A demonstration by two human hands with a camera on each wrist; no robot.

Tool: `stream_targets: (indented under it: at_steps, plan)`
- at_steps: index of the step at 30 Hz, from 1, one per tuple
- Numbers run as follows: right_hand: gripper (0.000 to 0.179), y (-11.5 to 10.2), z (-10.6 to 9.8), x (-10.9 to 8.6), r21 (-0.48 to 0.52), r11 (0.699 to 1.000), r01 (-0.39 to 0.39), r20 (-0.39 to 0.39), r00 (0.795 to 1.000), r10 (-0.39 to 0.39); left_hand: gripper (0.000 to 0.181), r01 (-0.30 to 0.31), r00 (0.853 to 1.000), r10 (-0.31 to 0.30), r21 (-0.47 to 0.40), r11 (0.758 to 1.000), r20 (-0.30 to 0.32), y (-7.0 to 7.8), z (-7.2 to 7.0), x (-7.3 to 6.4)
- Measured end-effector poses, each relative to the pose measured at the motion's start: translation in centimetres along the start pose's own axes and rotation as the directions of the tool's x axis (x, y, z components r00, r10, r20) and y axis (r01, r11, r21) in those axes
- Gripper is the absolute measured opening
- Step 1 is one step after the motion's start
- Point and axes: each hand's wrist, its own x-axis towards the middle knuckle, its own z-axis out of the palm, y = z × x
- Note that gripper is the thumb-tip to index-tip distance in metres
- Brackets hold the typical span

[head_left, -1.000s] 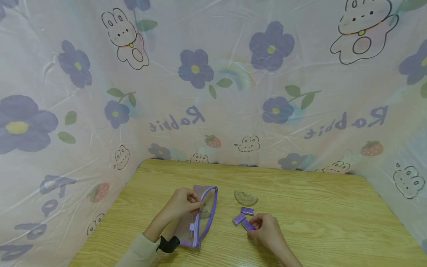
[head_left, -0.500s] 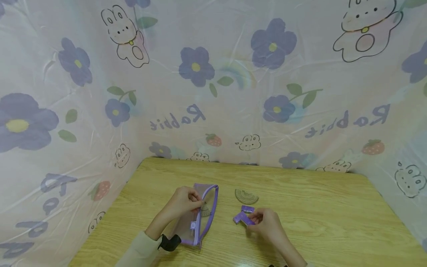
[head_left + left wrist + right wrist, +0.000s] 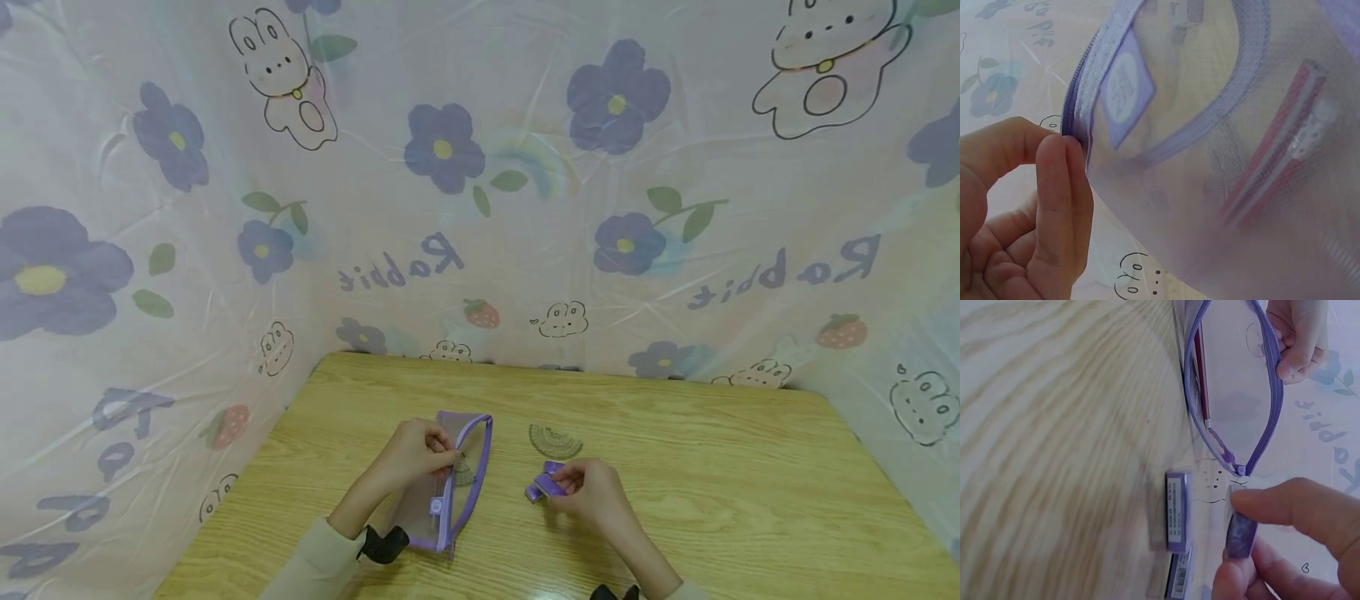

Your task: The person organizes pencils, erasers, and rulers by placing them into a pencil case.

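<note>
My left hand (image 3: 420, 448) pinches the zipped edge of a see-through mesh pencil case (image 3: 414, 515) with purple trim. The case's mouth gapes toward the right. Through the mesh in the left wrist view show red striped pencils (image 3: 1269, 147); a clear protractor piece (image 3: 464, 472) appears in the opening. My right hand (image 3: 596, 493) holds a small purple-wrapped eraser (image 3: 1241, 535) between thumb and fingers, just above the table. Two similar erasers, one nearer (image 3: 1179, 511) and one beyond it (image 3: 1180, 578), lie on the wood with printed labels.
Behind the erasers a clear half-round protractor (image 3: 555, 442) lies flat on the wooden table (image 3: 712, 475). A curtain (image 3: 510, 233) printed with flowers and rabbits encloses the table at the back and sides.
My right hand has lifted one eraser off the table and shifted it slightly back and left, over the other two. My left hand keeps its pinch on the pencil case.
</note>
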Motion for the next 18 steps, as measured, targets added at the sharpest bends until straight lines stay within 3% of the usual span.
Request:
stream_targets:
  at_steps: [18]
  plan:
    - [0.022,-0.93,0.93,1.0,0.055,0.998,0.003,0.045,0.999,-0.005,0.01,0.003,1.0,-0.003,0.007,1.0,-0.004,-0.21,-0.1,0.1]
